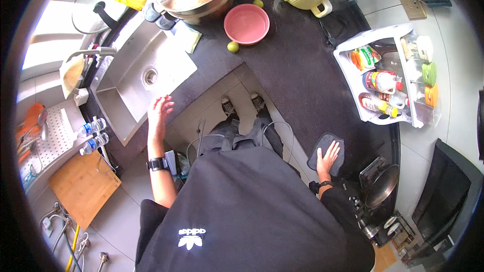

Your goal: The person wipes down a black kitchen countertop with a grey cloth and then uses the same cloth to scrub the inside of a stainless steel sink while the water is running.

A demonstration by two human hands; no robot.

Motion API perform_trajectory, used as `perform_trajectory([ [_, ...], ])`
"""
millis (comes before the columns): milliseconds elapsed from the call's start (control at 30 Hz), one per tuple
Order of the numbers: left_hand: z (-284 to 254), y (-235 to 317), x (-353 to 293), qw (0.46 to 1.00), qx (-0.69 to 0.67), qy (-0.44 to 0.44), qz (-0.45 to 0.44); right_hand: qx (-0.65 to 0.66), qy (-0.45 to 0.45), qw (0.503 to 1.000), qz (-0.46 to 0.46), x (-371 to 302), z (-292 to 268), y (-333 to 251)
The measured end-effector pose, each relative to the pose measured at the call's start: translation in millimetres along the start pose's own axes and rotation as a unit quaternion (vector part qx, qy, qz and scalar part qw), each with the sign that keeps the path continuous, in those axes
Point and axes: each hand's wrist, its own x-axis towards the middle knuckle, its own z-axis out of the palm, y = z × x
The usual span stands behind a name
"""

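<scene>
Matt dark cloth point(326, 154) lying on speckled black stone worktop point(297, 70); brushed steel sink point(132, 88) gleaming; pink plastic bowl point(246, 23) shining glossy; wooden board point(83, 187) showing matt grain.

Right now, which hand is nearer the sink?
Left. The left hand hovers at the sink front edge; the right hand lies flat on a grey cloth, far across the counter.
</scene>
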Motion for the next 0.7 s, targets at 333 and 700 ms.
perform_trajectory([
  [333, -54, -38, -72, 0.990, -0.085, 0.108, 0.023, -0.020, 0.076, 0.925, -0.373, 225, -23, -243],
  [700, -67, -135, -205, 0.946, -0.159, 0.272, -0.076, -0.022, 0.111, 0.898, -0.425, 345, 3, -419],
])
